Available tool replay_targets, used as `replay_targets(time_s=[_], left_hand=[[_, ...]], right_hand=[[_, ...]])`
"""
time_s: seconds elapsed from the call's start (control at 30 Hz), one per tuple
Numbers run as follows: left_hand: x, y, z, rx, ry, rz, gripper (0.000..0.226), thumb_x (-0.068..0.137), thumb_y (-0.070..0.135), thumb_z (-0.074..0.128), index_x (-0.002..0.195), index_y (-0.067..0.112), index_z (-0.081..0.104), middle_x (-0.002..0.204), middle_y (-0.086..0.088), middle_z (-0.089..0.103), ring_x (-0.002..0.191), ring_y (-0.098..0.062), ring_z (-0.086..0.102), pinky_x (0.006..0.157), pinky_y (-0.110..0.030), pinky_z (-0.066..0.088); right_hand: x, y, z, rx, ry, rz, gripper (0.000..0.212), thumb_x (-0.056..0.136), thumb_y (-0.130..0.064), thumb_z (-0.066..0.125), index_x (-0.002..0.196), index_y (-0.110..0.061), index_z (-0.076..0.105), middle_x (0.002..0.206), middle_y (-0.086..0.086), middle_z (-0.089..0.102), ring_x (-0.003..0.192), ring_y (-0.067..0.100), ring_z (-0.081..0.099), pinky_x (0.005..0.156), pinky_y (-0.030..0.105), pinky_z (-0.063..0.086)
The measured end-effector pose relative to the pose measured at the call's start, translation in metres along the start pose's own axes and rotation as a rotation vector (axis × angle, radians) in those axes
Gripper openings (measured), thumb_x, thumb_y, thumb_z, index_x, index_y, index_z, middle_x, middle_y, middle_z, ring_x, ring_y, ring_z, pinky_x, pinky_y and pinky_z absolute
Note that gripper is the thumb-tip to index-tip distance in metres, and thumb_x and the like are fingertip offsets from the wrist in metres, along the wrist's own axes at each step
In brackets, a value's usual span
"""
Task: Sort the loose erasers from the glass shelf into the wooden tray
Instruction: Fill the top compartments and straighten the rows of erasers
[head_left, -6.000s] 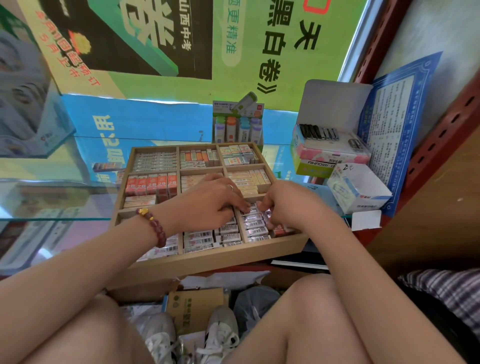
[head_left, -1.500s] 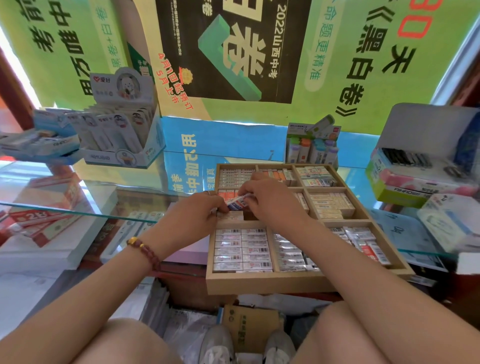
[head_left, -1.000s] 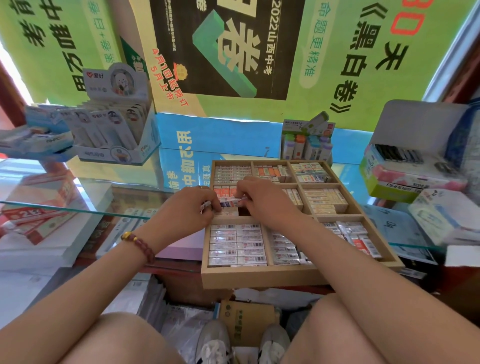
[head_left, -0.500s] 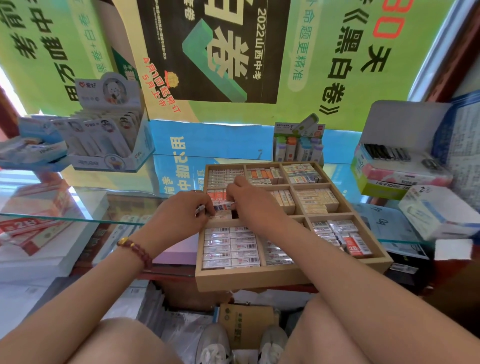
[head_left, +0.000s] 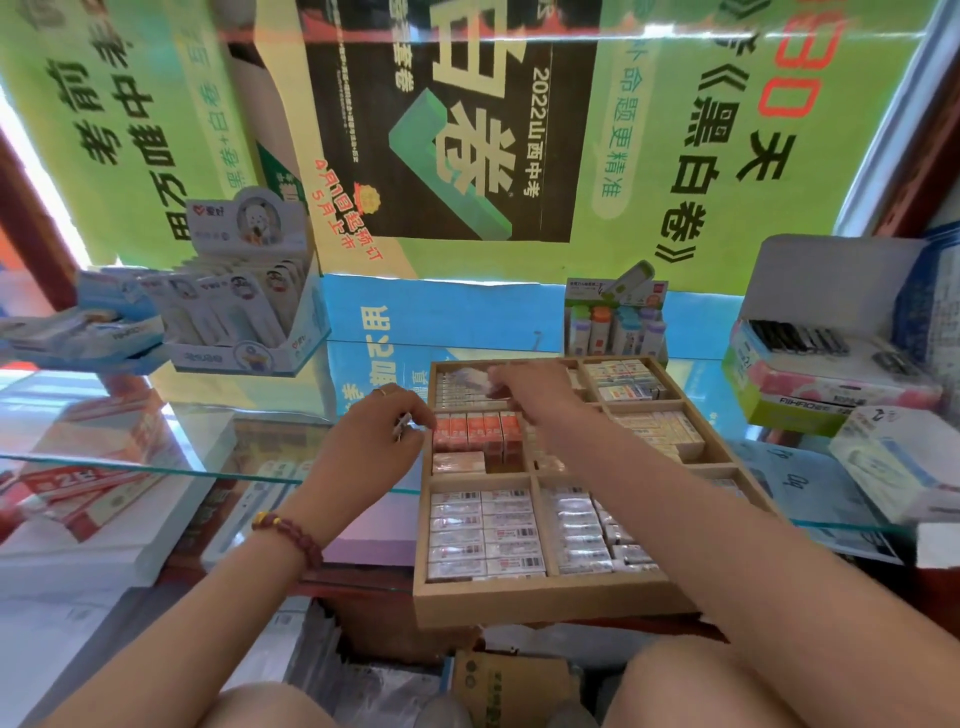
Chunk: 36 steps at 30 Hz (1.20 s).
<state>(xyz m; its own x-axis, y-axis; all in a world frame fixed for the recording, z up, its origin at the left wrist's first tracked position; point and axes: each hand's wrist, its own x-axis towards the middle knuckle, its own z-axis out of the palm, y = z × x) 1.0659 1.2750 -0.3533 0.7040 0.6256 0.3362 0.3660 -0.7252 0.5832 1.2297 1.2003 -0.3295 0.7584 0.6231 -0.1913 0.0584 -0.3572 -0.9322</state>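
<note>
The wooden tray (head_left: 545, 597) sits on the glass shelf (head_left: 249, 431), its compartments packed with rows of wrapped erasers. White barcode erasers (head_left: 483, 530) fill the near left compartment, and orange ones (head_left: 475, 431) stand in the middle left one. My right hand (head_left: 530, 387) reaches over the far left compartment and pinches a blurred white wrapped eraser (head_left: 479, 378) at its fingertips. My left hand (head_left: 376, 441) hovers just left of the tray's edge, fingers curled around a small eraser (head_left: 402, 427).
A display box of white packs (head_left: 239, 317) stands at the back left, and a box of coloured bottles (head_left: 615, 322) sits behind the tray. Open stationery boxes (head_left: 831, 374) and a white box (head_left: 898, 462) crowd the right. A cardboard box (head_left: 514, 686) sits below between my knees.
My right hand has moved from the middle left compartment to the far left one, carrying an eraser. My left hand stays beside the tray's left edge.
</note>
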Motion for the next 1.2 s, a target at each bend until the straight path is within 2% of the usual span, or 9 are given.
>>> replay_targets(time_s=[0.1, 0.33, 0.47, 0.6, 0.73, 0.83, 0.9, 1.03, 1.2], left_hand=[[0.002, 0.000, 0.000, -0.053, 0.064, -0.044, 0.030, 0.080, 0.000, 0.052, 0.076, 0.029, 0.057, 0.088, 0.004, 0.056, 0.085, -0.013, 0.053, 0.071, -0.022, 0.037], [0.003, 0.002, 0.004, -0.064, 0.095, -0.046, 0.022, 0.080, 0.004, 0.051, 0.079, 0.024, 0.058, 0.090, 0.005, 0.055, 0.080, -0.012, 0.052, 0.071, -0.029, 0.041], [0.007, 0.000, 0.006, -0.069, 0.111, -0.047, 0.019, 0.082, 0.005, 0.051, 0.082, 0.023, 0.059, 0.090, 0.005, 0.054, 0.082, -0.010, 0.051, 0.072, -0.027, 0.042], [0.011, 0.001, 0.012, -0.163, 0.134, -0.069, 0.020, 0.089, 0.009, 0.044, 0.091, 0.024, 0.057, 0.090, 0.007, 0.048, 0.081, -0.003, 0.048, 0.071, -0.023, 0.035], [0.015, 0.003, 0.018, -0.260, 0.176, -0.038, 0.039, 0.087, -0.011, 0.034, 0.109, 0.017, 0.048, 0.103, -0.004, 0.041, 0.091, 0.000, 0.042, 0.079, -0.001, 0.028], [0.019, 0.002, 0.022, -0.246, 0.237, 0.038, 0.050, 0.084, -0.016, 0.043, 0.120, 0.019, 0.040, 0.110, -0.005, 0.034, 0.094, 0.002, 0.040, 0.082, -0.006, 0.029], [0.022, 0.002, 0.022, -0.298, 0.284, 0.033, 0.058, 0.083, -0.008, 0.057, 0.125, 0.025, 0.036, 0.113, -0.003, 0.034, 0.085, -0.003, 0.046, 0.074, -0.011, 0.037], [0.026, 0.003, 0.019, -0.409, 0.378, -0.070, 0.071, 0.077, 0.009, 0.074, 0.133, 0.025, 0.033, 0.119, 0.001, 0.043, 0.072, -0.022, 0.061, 0.066, -0.022, 0.045], [0.026, 0.014, 0.020, -0.484, 0.413, -0.049, 0.066, 0.078, 0.012, 0.073, 0.132, 0.022, 0.035, 0.118, 0.003, 0.044, 0.083, -0.014, 0.060, 0.070, -0.021, 0.047]], right_hand=[[0.032, -0.012, 0.013, -0.318, 0.042, -0.053, 0.025, 0.080, -0.016, 0.065, 0.066, -0.012, 0.045, 0.068, 0.001, 0.048, 0.058, 0.010, 0.044, 0.045, 0.023, 0.030], [0.057, -0.006, 0.040, -0.625, 0.093, -0.259, 0.033, 0.084, -0.029, 0.064, 0.062, -0.015, 0.043, 0.062, -0.001, 0.043, 0.061, 0.018, 0.046, 0.048, 0.023, 0.029], [0.067, 0.003, 0.041, -0.733, 0.036, -0.347, 0.021, 0.085, -0.028, 0.060, 0.086, -0.008, 0.068, 0.081, 0.006, 0.067, 0.079, 0.022, 0.063, 0.063, 0.027, 0.045], [0.071, 0.008, 0.045, -0.717, 0.064, -0.428, 0.026, 0.090, -0.030, 0.059, 0.087, -0.008, 0.072, 0.082, 0.007, 0.070, 0.081, 0.023, 0.066, 0.065, 0.028, 0.046], [0.075, 0.009, 0.048, -0.718, 0.106, -0.412, 0.027, 0.089, -0.031, 0.062, 0.093, -0.007, 0.071, 0.091, 0.008, 0.069, 0.087, 0.025, 0.066, 0.071, 0.031, 0.051], [0.071, -0.013, 0.040, -0.843, 0.114, -0.467, 0.033, 0.094, -0.036, 0.054, 0.098, -0.006, 0.068, 0.095, 0.008, 0.067, 0.093, 0.027, 0.064, 0.075, 0.032, 0.048], [0.060, -0.037, 0.026, -0.790, -0.055, -0.552, 0.040, 0.097, -0.041, 0.046, 0.097, -0.010, 0.071, 0.090, 0.005, 0.068, 0.085, 0.019, 0.063, 0.076, 0.029, 0.049], [0.019, -0.064, -0.003, -0.478, -0.702, -0.482, 0.036, 0.098, -0.042, 0.044, 0.107, -0.016, 0.068, 0.093, -0.004, 0.067, 0.063, 0.006, 0.051, 0.059, 0.017, 0.042], [0.030, -0.049, -0.006, -0.385, -0.660, -0.575, 0.012, 0.091, -0.010, 0.061, 0.103, -0.012, 0.063, 0.081, 0.008, 0.060, 0.052, 0.003, 0.048, 0.051, 0.016, 0.040]])
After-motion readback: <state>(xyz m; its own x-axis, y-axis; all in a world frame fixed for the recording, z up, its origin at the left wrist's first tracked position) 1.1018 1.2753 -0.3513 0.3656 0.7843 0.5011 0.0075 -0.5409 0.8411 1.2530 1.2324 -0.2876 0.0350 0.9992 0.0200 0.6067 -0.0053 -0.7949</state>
